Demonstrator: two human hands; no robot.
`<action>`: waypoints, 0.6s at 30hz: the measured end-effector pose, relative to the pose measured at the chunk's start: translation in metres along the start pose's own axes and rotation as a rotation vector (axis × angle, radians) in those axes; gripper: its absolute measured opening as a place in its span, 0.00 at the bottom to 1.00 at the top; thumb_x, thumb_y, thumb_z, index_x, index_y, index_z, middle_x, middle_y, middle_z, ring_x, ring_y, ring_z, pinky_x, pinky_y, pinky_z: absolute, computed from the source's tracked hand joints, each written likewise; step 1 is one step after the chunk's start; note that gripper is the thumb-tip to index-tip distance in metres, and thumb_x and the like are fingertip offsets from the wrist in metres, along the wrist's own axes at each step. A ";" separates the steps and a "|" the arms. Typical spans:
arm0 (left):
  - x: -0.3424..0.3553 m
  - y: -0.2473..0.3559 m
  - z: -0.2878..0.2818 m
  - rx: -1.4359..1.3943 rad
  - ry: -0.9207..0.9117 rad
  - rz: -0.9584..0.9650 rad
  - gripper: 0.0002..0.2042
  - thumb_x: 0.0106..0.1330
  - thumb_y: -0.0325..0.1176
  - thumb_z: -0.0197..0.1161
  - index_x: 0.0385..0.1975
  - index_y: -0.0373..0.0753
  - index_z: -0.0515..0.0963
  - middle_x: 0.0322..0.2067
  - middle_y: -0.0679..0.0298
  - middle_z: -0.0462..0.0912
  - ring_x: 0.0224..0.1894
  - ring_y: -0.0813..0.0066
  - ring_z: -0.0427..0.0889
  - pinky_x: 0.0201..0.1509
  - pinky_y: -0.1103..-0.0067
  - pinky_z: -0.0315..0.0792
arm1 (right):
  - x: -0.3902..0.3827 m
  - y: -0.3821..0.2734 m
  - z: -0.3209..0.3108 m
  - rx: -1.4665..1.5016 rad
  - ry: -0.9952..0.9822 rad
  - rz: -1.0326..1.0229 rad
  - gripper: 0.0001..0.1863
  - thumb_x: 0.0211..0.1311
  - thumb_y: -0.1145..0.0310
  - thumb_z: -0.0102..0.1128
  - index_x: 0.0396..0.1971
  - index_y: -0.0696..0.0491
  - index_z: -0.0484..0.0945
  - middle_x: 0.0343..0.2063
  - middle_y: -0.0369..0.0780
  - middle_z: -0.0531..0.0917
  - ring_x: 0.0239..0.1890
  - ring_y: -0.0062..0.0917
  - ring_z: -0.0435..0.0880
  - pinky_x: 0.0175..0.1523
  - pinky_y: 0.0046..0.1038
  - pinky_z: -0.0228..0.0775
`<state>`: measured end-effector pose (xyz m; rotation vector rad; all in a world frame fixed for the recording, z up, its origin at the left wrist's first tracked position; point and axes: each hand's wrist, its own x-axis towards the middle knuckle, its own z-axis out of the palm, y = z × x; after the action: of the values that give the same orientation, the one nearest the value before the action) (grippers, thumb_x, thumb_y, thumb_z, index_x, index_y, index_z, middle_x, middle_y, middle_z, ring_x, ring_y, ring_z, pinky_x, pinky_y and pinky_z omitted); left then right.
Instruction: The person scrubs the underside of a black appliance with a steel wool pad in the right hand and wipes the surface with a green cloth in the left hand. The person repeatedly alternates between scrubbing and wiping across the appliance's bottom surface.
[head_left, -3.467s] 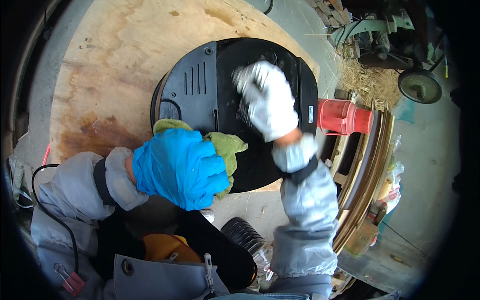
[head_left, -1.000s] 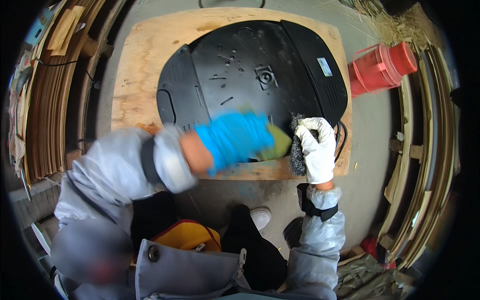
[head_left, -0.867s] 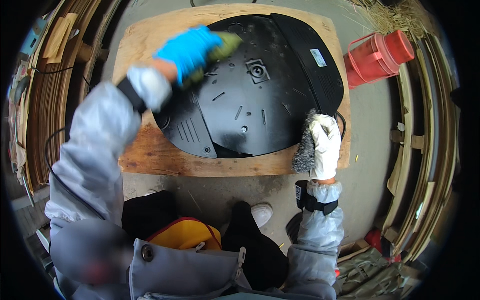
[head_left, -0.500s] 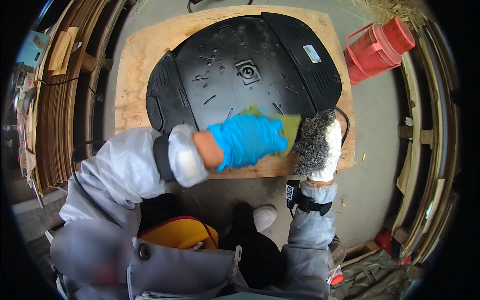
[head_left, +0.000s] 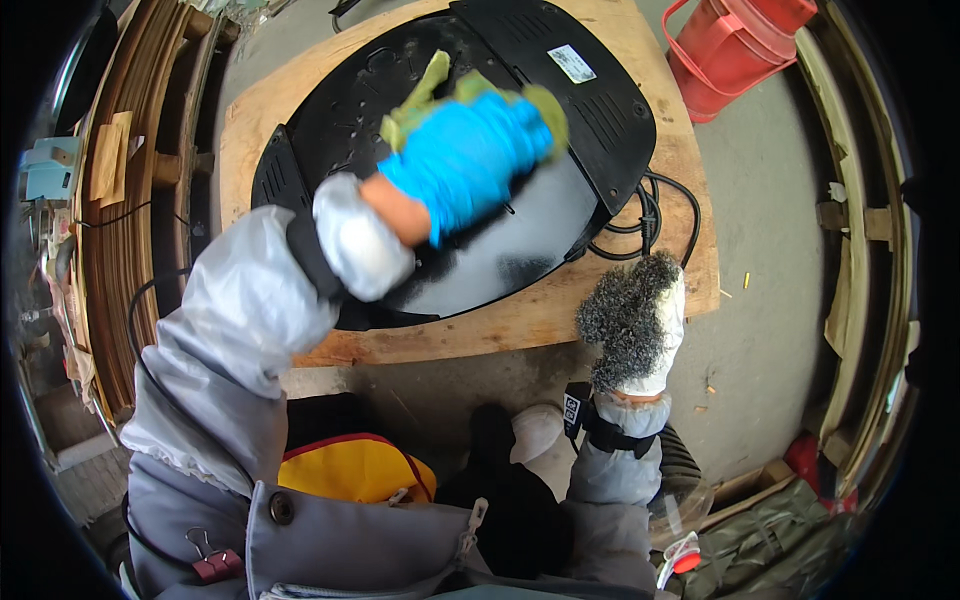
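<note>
A large black appliance (head_left: 470,290) with rounded ends, vent slots and a white label lies on a wooden board. My left hand (head_left: 465,165), in a blue glove, presses a yellow-green cloth (head_left: 420,100) on its middle; the hand is blurred by motion. Below it the black surface shows a greyish sheen with darker patches. My right hand (head_left: 662,335), in a white glove, is off the board's near right edge, closed on a clump of dark grey steel wool (head_left: 622,315) that hides its fingers. The appliance's black cord (head_left: 650,215) lies coiled beside it.
The wooden board (head_left: 680,150) carries the appliance. A red plastic jug (head_left: 715,60) stands on the floor beyond its right side. Stacked flat sheets (head_left: 125,260) line the left, and wooden slats (head_left: 860,200) the right. A green tarp (head_left: 770,540) lies low at right.
My left hand has swept the cloth up and slightly left over the appliance. The appliance has turned and shifted left. My right hand has drawn back from it with the steel wool, and the cord shows more.
</note>
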<state>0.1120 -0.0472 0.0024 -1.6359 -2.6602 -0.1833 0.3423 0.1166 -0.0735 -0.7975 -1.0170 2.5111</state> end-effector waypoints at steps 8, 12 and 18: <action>0.017 -0.052 -0.015 -0.009 -0.010 -0.397 0.10 0.71 0.34 0.61 0.48 0.49 0.84 0.42 0.58 0.84 0.42 0.54 0.85 0.51 0.66 0.81 | -0.002 -0.003 -0.015 -0.118 0.039 -0.018 0.17 0.83 0.55 0.44 0.58 0.50 0.73 0.41 0.41 0.84 0.37 0.33 0.86 0.35 0.34 0.82; 0.012 -0.049 -0.002 0.221 0.165 -0.095 0.10 0.70 0.31 0.62 0.48 0.46 0.84 0.44 0.56 0.83 0.43 0.50 0.85 0.49 0.63 0.80 | -0.010 -0.003 -0.020 -0.001 0.133 0.042 0.19 0.84 0.55 0.44 0.62 0.50 0.71 0.42 0.42 0.84 0.38 0.34 0.86 0.36 0.36 0.82; -0.008 0.034 0.003 -0.038 0.069 0.098 0.14 0.63 0.31 0.65 0.48 0.54 0.85 0.46 0.59 0.82 0.49 0.54 0.85 0.46 0.62 0.84 | -0.008 0.005 -0.009 -0.019 -0.004 0.030 0.15 0.80 0.60 0.51 0.57 0.52 0.74 0.39 0.40 0.83 0.35 0.30 0.85 0.37 0.33 0.83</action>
<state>0.1458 -0.0392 0.0024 -1.7321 -2.5354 -0.2851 0.3536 0.1142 -0.0796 -0.8192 -1.0389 2.5326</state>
